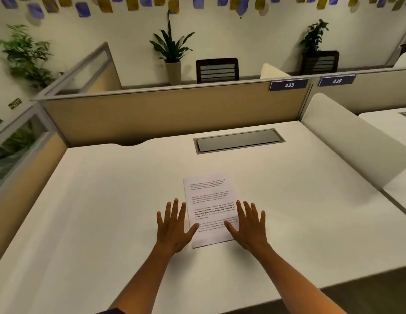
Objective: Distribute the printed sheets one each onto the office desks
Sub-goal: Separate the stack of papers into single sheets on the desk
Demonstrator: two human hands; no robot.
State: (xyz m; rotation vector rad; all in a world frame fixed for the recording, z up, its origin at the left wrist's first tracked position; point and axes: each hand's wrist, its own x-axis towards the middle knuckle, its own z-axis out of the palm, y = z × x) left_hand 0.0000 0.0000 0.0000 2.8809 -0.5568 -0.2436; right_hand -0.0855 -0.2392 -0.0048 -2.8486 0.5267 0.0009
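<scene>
A printed sheet (210,200) with several paragraphs of text lies flat on the white desk (106,200) of cubicle 435, a little right of the desk's middle. My left hand (173,227) is spread flat beside the sheet's left edge, its thumb touching the paper. My right hand (249,225) is spread over the sheet's lower right part, thumb on the text. Neither hand holds anything. No other sheets are in view.
A grey cable tray lid (239,140) is set into the desk's back. A tan partition (165,109) carries the signs 435 (289,85) and 436 (337,81). A white rounded divider (351,141) separates the neighbouring desk (388,125) on the right. Potted plants and a chair stand behind.
</scene>
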